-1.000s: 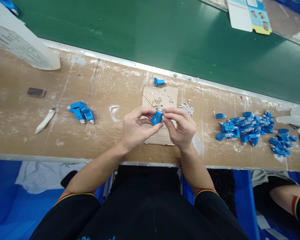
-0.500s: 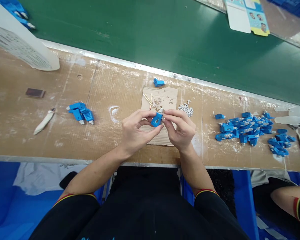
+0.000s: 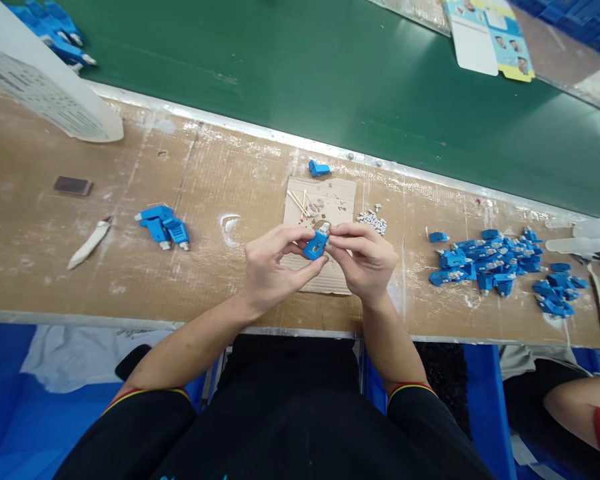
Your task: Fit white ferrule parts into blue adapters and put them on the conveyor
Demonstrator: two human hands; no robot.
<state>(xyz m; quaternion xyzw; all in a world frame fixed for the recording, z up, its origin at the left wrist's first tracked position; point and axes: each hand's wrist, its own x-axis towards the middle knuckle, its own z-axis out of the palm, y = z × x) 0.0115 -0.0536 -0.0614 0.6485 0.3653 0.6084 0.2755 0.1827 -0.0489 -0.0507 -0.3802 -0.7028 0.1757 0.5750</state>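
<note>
A small blue part (image 3: 315, 245) with a pale grey tip is held above a cardboard sheet (image 3: 343, 193). My left hand (image 3: 277, 263) grips its left side between thumb and fingers. My right hand (image 3: 367, 260) is pinched at the tip's right side; whether a tiny piece is between its fingertips is hidden. On the sheet lie a few matchsticks (image 3: 298, 202) and brown bits. Small grey pieces (image 3: 373, 220) are heaped just right of the sheet. Another blue part (image 3: 319, 169) sits at the sheet's top edge.
Several blue parts (image 3: 495, 257) are piled at the right, with a smaller group (image 3: 163, 225) at the left. A wrapped blade (image 3: 90, 244) and dark block (image 3: 73, 185) lie farther left. Behind runs a green belt (image 3: 280, 73). A person's arm (image 3: 573, 407) shows at lower right.
The blue part in my hands has turned slightly, its tip leaning more to the right. My right hand has shifted a little right. More blue parts show on the belt at upper left.
</note>
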